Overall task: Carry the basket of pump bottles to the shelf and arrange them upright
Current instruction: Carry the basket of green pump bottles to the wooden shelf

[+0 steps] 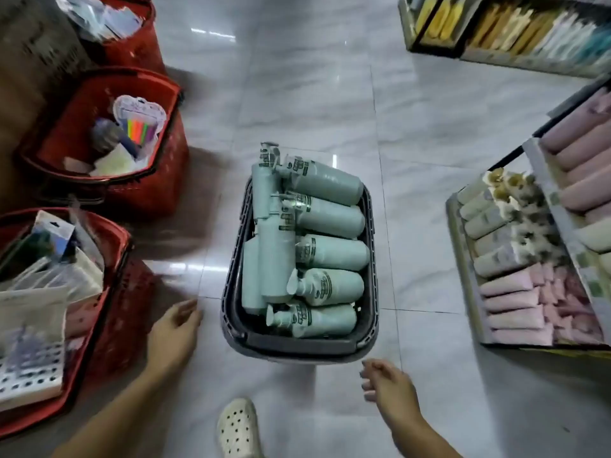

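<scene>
**Standing over the basket of pump bottles**

Resting on the tiled floor [297,94], the dark basket [231,285] holds pale green pump bottles [330,252], all lying on their sides. The left hand [175,328] hangs just beside its near left corner, fingers relaxed, holding nothing. The right hand [386,381] is near the right corner, loosely curled and empty. The shelf [542,173] stands to the right, red baskets [158,180] to the left.

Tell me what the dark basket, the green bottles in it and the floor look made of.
Dark basket: probably moulded plastic, matt grey-black, judging by its thick rounded rim. Green bottles: likely plastic, matt pale green, with printed labels. Floor: glossy marble-look tile; veining, joint lines and light reflections show.
</scene>
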Tool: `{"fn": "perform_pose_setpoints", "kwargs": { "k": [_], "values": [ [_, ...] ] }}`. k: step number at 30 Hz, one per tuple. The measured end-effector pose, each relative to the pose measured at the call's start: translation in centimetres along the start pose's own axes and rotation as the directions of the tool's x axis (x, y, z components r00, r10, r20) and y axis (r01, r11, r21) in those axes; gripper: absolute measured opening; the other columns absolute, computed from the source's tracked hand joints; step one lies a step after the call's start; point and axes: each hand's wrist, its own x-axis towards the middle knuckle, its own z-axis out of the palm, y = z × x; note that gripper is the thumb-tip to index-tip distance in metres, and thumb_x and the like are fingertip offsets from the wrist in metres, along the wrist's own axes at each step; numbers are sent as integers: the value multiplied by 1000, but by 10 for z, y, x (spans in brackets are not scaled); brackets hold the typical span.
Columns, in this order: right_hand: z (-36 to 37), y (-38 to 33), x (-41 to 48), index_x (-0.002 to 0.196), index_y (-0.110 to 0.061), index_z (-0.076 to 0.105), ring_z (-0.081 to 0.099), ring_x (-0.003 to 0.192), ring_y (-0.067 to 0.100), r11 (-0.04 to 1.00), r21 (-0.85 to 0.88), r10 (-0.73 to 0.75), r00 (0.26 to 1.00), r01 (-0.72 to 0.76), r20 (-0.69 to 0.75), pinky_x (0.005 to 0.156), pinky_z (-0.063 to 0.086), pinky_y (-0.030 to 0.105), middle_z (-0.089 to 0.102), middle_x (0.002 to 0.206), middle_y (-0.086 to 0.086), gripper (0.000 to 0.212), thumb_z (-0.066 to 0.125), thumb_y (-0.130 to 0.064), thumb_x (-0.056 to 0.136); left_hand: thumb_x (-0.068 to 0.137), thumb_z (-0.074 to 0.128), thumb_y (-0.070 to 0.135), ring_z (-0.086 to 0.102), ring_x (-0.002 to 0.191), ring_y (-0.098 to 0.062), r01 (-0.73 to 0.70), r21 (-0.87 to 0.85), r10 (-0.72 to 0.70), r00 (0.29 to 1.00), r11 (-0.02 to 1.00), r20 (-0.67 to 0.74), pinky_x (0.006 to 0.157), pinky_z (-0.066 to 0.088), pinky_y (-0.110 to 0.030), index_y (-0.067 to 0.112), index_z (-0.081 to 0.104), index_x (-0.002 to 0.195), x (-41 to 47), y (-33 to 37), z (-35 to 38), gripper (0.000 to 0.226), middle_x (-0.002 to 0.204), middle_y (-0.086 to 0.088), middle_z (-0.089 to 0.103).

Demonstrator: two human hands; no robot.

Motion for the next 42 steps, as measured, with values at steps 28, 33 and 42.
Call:
{"fn": "perform_pose_setpoints", "kwargs": {
  "k": [28,33,42],
  "values": [
    [82,-58,248,156,-32,26,54,120,43,800,-518,-483,836,301,-261,96,41,48,56,136,17,52,30,-45,106,101,37,47,49,127,-30,-224,158,223,974,962,24,106,40,-47,31,36,148,184,-28,169,50,139,-8,55],
    [86,-93,282,156,-32,28,54,121,43,806,-506,-485,832,307,-268,98,41,49,57,137,18,52,32,-46,106,101,39,47,50,128,-27,-247,128,249,969,961,0,105,40,-39,31,37,147,222,-5,187,49,141,-2,55],
    [106,-186,336,155,-31,29,55,119,43,810,-514,-473,832,282,-289,96,43,49,59,137,18,52,30,-46,105,101,36,49,51,122,-33,-236,157,235,972,959,22,97,40,-39,31,35,146,312,57,211,49,131,-14,58]
  ]
}}
